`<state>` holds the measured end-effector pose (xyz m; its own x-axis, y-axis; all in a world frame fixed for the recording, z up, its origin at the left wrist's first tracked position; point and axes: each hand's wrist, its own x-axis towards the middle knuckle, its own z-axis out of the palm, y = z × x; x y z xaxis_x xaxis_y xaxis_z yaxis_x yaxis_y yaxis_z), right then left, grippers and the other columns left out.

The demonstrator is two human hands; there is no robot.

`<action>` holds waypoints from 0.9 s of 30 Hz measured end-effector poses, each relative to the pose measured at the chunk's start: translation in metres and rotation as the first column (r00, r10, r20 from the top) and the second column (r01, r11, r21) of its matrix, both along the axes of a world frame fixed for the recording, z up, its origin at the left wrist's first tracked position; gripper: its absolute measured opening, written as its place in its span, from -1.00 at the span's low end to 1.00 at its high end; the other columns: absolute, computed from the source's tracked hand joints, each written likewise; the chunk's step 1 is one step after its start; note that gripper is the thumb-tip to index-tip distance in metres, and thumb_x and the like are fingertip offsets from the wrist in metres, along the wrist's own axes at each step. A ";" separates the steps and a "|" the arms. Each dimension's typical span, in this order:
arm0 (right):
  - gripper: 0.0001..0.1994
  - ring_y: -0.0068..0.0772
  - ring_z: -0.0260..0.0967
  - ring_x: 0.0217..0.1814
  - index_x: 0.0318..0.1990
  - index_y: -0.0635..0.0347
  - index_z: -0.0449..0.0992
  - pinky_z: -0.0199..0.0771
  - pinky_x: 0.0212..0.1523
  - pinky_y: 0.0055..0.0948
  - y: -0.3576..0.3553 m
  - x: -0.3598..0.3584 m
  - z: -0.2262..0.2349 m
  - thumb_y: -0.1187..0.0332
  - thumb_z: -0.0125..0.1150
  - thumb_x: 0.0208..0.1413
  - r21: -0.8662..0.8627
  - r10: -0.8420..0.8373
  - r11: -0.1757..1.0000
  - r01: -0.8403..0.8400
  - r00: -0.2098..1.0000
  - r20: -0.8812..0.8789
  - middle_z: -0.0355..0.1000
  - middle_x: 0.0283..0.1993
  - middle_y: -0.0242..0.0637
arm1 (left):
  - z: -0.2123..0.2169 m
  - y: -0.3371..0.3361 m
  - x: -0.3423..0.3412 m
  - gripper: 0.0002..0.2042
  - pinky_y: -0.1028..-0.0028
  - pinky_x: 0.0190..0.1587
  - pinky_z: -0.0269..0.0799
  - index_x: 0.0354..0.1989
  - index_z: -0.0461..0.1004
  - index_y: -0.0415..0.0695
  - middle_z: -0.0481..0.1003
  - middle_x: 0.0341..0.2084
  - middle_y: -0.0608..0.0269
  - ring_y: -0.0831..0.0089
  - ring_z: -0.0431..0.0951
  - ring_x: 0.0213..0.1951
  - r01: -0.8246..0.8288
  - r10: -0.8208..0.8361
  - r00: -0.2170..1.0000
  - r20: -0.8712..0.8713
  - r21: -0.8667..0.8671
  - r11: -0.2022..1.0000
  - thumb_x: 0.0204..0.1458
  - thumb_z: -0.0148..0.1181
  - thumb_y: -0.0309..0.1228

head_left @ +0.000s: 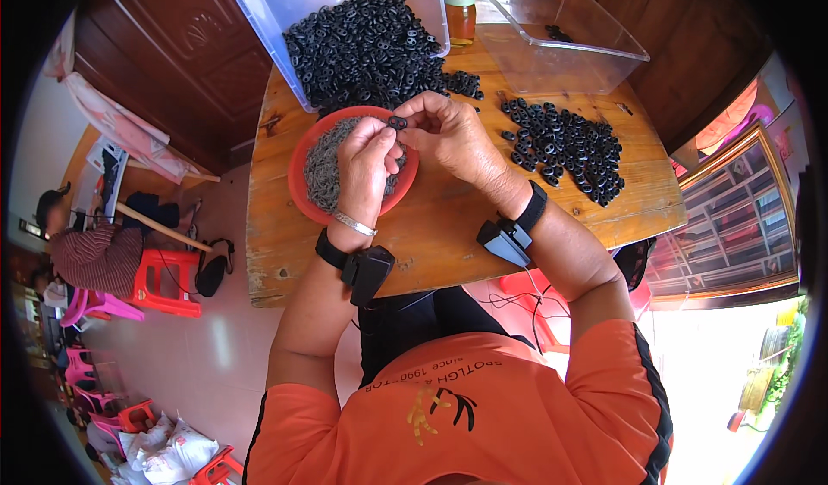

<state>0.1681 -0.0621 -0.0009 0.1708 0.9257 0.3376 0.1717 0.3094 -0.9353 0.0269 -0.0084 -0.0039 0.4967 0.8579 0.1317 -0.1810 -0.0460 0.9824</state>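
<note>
A small oval black piece with holes [397, 123] is between my two hands, above a red-orange bowl [300, 190]. My left hand [366, 159] is closed, its thumb and fingertips at the piece's near left side. From the right, my right hand [450, 140] pinches the same piece between thumb and forefinger. Many thin grey pieces [324, 164] fill the bowl, partly hidden under my left hand. Whether a grey piece is also in my fingers is too small to tell.
A tilted clear bin [274, 38] spills black pieces [362, 50] behind the bowl. Another pile of black pieces [569, 144] lies right on the wooden table [448, 226]. A clear tub [552, 67] and a lidded jar [461, 15] stand at the back. A person [95, 256] sits left.
</note>
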 end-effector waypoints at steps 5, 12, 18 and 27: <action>-0.81 -0.72 0.36 -0.28 -0.20 0.24 0.45 0.41 -0.21 -0.65 0.004 0.007 -0.003 0.57 0.22 0.00 -0.014 0.048 0.999 -0.048 0.998 0.038 0.43 -0.33 -0.47 | 0.000 0.007 -0.004 -0.86 0.69 -0.60 0.12 -0.44 0.39 -0.17 0.30 -0.67 0.46 0.74 0.21 -0.64 0.071 -0.064 0.993 -0.104 0.056 0.996 0.09 0.00 -0.39; -0.81 -0.69 0.37 -0.32 -0.20 0.25 0.45 0.42 -0.25 -0.65 0.004 0.010 0.000 0.57 0.23 0.00 -0.043 0.112 0.992 -0.116 0.989 -0.092 0.45 -0.32 -0.42 | -0.001 0.003 -0.001 -0.86 0.69 -0.62 0.05 -0.48 0.36 -0.15 0.23 -0.70 0.51 0.76 0.15 -0.64 0.067 -0.065 0.997 -0.037 0.071 0.995 0.09 0.01 -0.40; -0.80 -0.67 0.37 -0.35 -0.18 0.27 0.45 0.43 -0.28 -0.63 0.003 0.013 0.002 0.55 0.24 0.01 -0.091 0.197 0.971 -0.220 0.956 -0.216 0.46 -0.31 -0.39 | -0.005 0.002 -0.002 -0.85 0.70 -0.64 0.04 -0.50 0.35 -0.15 0.24 -0.71 0.50 0.77 0.15 -0.66 0.049 -0.048 0.999 -0.012 0.068 0.996 0.09 0.00 -0.41; -0.77 -0.69 0.34 -0.35 -0.23 0.24 0.42 0.42 -0.29 -0.63 0.003 0.000 -0.008 0.58 0.29 -0.07 0.033 0.006 0.999 -0.009 0.996 0.090 0.39 -0.40 -0.47 | -0.006 0.001 -0.001 -0.84 0.69 -0.66 0.11 -0.46 0.40 -0.17 0.31 -0.71 0.45 0.75 0.19 -0.71 0.051 -0.051 0.999 -0.018 0.000 0.999 0.10 0.00 -0.38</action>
<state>0.1681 -0.0587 -0.0093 0.1320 0.9147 0.3819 0.2521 0.3416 -0.9054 0.0257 -0.0072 -0.0096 0.5419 0.8314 0.1228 -0.1658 -0.0375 0.9854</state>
